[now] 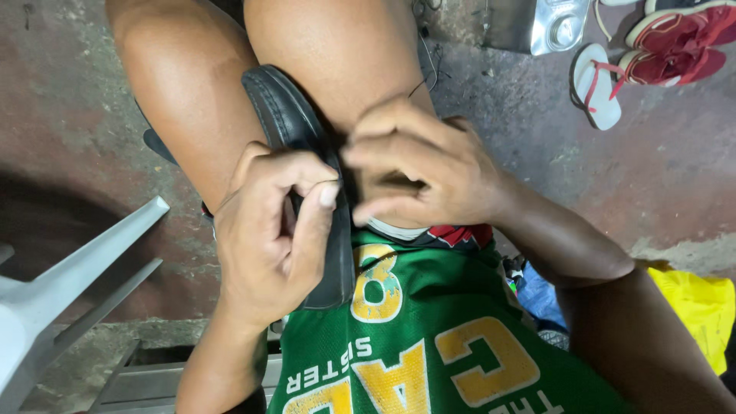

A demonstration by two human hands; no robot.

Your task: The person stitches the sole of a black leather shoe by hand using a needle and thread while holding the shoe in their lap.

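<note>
Above a concrete floor [537,100], left hand [268,230] and right hand [422,172] apparently grip one black shoe [287,115].

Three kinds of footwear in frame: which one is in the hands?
The black shoe between the knees; left hand and right hand grip it. Sandals lie on the floor.

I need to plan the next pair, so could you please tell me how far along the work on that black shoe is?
Done: the black shoe is clamped sole-out between the knees; no finished stitching shows. In hand: the left hand grips the shoe's edge while the right hand pinches at the same spot; any needle or thread is too small to tell. Left: how much of the edge remains is hidden by both hands.
</note>
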